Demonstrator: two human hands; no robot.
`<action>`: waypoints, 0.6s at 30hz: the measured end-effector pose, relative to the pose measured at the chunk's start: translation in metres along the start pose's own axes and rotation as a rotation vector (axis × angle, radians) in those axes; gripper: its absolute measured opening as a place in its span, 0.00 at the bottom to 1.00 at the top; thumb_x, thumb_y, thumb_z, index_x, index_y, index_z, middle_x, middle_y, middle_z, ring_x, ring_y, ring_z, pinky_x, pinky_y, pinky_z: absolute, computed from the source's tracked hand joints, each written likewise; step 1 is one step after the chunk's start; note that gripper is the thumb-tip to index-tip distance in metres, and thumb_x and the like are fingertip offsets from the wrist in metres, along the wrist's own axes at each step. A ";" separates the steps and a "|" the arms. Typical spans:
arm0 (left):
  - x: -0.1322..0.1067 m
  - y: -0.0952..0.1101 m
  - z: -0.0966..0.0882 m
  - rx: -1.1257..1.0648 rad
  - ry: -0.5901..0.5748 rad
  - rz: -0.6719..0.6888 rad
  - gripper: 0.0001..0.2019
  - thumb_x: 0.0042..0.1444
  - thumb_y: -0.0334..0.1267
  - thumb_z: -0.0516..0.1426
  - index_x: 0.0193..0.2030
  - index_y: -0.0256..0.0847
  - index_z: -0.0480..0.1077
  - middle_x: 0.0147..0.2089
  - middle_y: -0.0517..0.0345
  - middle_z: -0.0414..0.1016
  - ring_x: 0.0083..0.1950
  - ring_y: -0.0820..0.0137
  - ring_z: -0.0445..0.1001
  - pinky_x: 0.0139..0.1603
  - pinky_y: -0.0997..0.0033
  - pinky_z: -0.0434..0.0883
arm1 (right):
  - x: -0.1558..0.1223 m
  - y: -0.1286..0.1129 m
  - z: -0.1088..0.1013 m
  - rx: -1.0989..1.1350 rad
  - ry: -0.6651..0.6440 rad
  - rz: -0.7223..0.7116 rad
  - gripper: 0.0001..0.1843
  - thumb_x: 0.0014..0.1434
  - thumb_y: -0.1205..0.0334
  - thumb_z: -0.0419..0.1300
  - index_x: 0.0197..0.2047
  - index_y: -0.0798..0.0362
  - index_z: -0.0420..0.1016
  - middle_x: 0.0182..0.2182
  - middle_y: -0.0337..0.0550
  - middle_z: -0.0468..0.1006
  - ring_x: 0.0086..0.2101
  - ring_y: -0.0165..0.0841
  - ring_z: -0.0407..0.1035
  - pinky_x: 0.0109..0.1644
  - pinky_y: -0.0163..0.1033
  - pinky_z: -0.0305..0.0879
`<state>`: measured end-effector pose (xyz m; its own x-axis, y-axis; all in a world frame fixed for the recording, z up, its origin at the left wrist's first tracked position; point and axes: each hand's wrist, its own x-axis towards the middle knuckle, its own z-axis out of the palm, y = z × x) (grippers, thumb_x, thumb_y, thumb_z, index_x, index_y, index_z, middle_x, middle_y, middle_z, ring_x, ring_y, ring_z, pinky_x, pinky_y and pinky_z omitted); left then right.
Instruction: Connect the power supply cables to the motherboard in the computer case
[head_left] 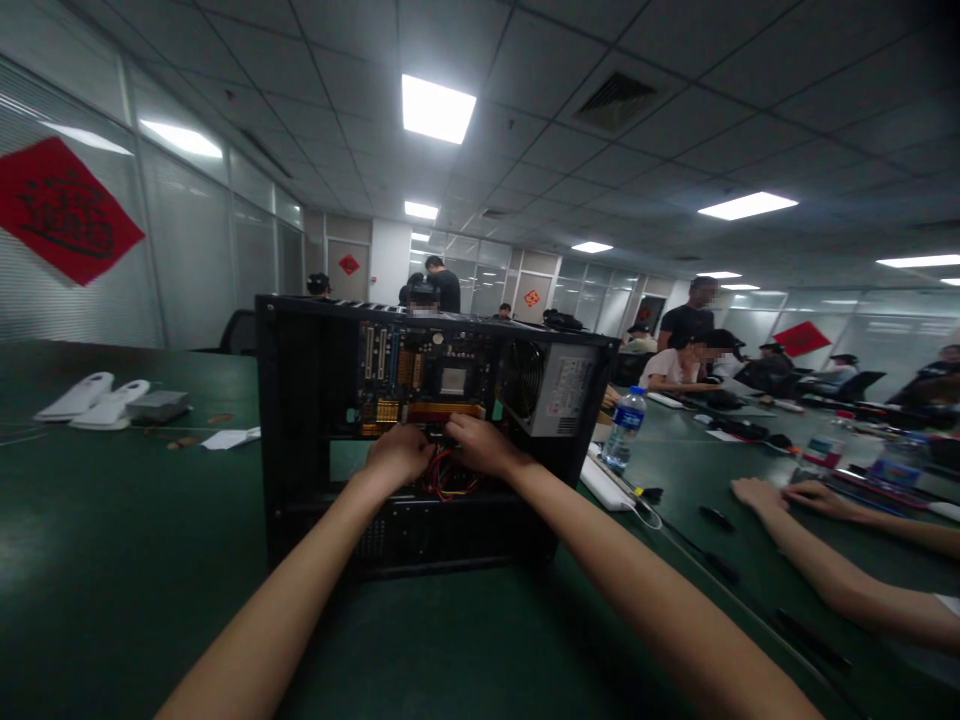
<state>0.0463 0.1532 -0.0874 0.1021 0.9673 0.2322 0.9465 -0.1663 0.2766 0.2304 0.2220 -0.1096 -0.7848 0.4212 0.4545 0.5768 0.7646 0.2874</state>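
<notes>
An open black computer case (296,440) stands in front of me on the green table, its inside facing me. The motherboard (390,375) shows expansion slots and a square processor socket, and a grey-labelled power supply (561,390) with a fan sits at the upper right. Both hands reach inside, just below the orange and yellow memory slots (442,412). My left hand (401,453) has its fingers curled, tips close to a bundle of red, yellow and black cables (451,475). My right hand (486,446) is bent beside it, fingers curled. What the fingertips pinch is hidden.
Right of the case are a water bottle (625,428), a white power strip (606,482) and black cables (718,562). Another person's hands (761,495) rest at the table's right. White slippers (112,402) and a grey box (157,406) lie at left.
</notes>
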 end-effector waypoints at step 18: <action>-0.001 0.002 -0.002 0.008 -0.005 -0.016 0.18 0.61 0.48 0.52 0.36 0.43 0.81 0.42 0.45 0.83 0.45 0.56 0.81 0.39 0.65 0.71 | 0.001 -0.004 -0.008 -0.043 -0.037 0.026 0.05 0.62 0.66 0.60 0.42 0.57 0.72 0.42 0.50 0.73 0.43 0.37 0.69 0.42 0.37 0.62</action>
<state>0.0477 0.1517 -0.0855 0.0881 0.9708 0.2229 0.9505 -0.1489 0.2728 0.2291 0.2154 -0.1040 -0.7767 0.4591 0.4312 0.6059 0.7316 0.3125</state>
